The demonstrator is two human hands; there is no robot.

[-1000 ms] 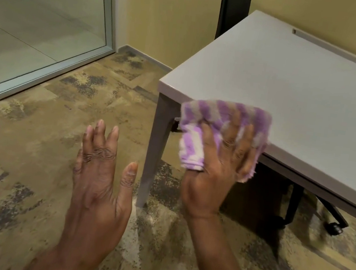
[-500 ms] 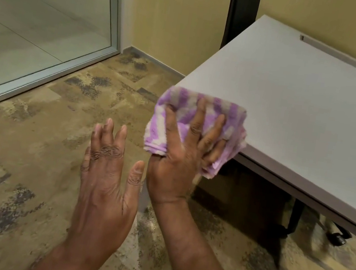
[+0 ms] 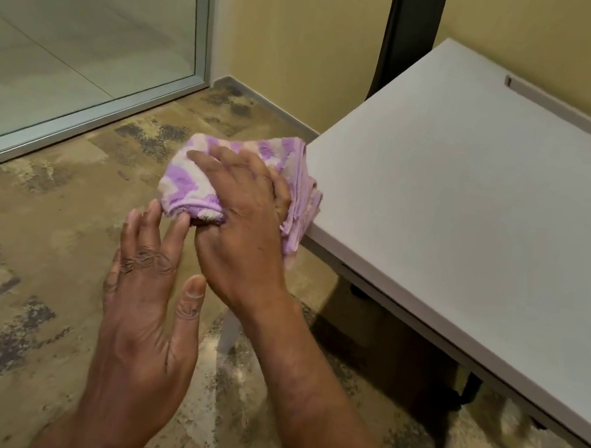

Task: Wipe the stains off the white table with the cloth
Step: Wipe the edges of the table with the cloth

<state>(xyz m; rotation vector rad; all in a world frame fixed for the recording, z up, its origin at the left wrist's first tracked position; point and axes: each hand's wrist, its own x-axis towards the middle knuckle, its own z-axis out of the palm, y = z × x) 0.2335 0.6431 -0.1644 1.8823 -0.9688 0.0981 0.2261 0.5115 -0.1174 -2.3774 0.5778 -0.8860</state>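
A purple and white striped cloth (image 3: 193,181) is bunched in my right hand (image 3: 244,224), which grips it just off the near left corner of the white table (image 3: 482,198). The cloth's right edge hangs against that corner. My left hand (image 3: 148,298) is flat and open below the cloth, its fingertips touching the cloth's lower edge. I see no clear stains on the tabletop.
A long slot (image 3: 560,110) is cut into the tabletop near the yellow wall. A glass door with a metal frame (image 3: 202,18) stands at the left. Patterned carpet (image 3: 31,261) covers the floor. A table leg (image 3: 229,333) and a dark caster base (image 3: 467,395) sit under the table.
My right hand has carried the cloth leftward off the table's front edge to beyond its corner. My left hand has risen until its fingertips meet the cloth.
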